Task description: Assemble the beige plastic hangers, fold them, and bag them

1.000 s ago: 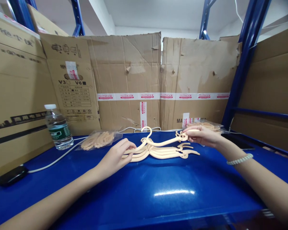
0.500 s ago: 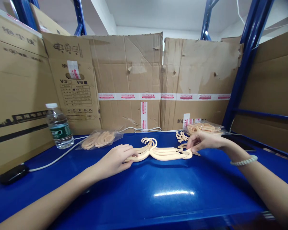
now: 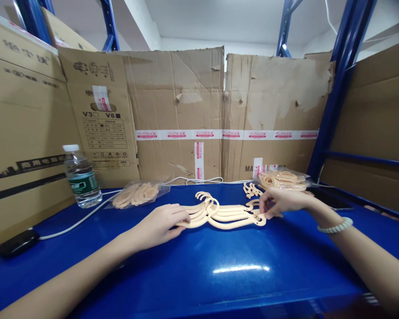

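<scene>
A stack of several cream plastic hangers [image 3: 223, 214] lies flat on the blue shelf surface [image 3: 219, 266]. My left hand [image 3: 162, 223] pinches the stack's left end, fingers closed on it. At the stack's right end my right hand [image 3: 282, 200], with a beaded bracelet on its wrist, has its fingers curled on the hangers. One loose hanger piece [image 3: 251, 189] lies just behind the stack.
A clear bag of hangers [image 3: 138, 193] lies at back left, another bag [image 3: 282, 179] at back right. A water bottle [image 3: 82, 176] stands left. A white cable [image 3: 76, 221] runs to a black device [image 3: 16, 243]. Cardboard boxes [image 3: 173, 110] wall the back and sides.
The hanger my right hand held up has come down onto the stack. Both hands now grip the stack's ends and have drawn it slightly nearer.
</scene>
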`<action>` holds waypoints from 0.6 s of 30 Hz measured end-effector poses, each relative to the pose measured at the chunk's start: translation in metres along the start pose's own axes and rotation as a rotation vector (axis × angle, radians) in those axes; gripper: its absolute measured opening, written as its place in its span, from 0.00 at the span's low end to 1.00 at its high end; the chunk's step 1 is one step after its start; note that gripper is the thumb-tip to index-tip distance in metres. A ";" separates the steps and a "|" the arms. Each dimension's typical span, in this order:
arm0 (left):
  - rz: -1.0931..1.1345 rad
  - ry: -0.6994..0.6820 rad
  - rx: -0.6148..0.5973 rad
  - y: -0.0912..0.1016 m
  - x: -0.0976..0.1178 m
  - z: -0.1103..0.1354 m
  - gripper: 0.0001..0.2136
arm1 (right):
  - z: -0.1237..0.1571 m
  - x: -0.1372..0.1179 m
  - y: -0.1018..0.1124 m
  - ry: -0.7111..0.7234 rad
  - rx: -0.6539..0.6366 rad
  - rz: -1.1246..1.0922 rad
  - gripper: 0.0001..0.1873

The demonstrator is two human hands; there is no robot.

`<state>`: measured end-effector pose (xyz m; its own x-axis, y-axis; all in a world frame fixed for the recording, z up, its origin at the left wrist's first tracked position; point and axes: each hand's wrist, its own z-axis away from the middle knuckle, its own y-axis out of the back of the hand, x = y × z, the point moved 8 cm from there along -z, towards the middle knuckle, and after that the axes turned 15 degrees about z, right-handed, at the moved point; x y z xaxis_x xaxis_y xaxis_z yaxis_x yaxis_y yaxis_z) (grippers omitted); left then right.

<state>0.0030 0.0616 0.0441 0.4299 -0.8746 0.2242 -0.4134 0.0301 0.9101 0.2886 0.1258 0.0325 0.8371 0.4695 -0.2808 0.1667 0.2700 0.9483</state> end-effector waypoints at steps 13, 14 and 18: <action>-0.020 -0.010 -0.049 -0.001 0.005 0.002 0.05 | -0.005 0.000 -0.007 -0.042 0.007 0.094 0.14; -0.014 -0.015 -0.049 -0.001 0.005 0.002 0.05 | -0.005 0.000 -0.007 -0.048 0.006 0.098 0.14; -0.014 -0.024 -0.044 -0.001 0.005 0.001 0.05 | -0.004 0.000 -0.008 -0.057 0.003 0.131 0.13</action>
<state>0.0046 0.0562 0.0437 0.4161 -0.8862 0.2037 -0.3715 0.0388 0.9276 0.2855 0.1272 0.0243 0.8799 0.4524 -0.1457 0.0553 0.2071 0.9768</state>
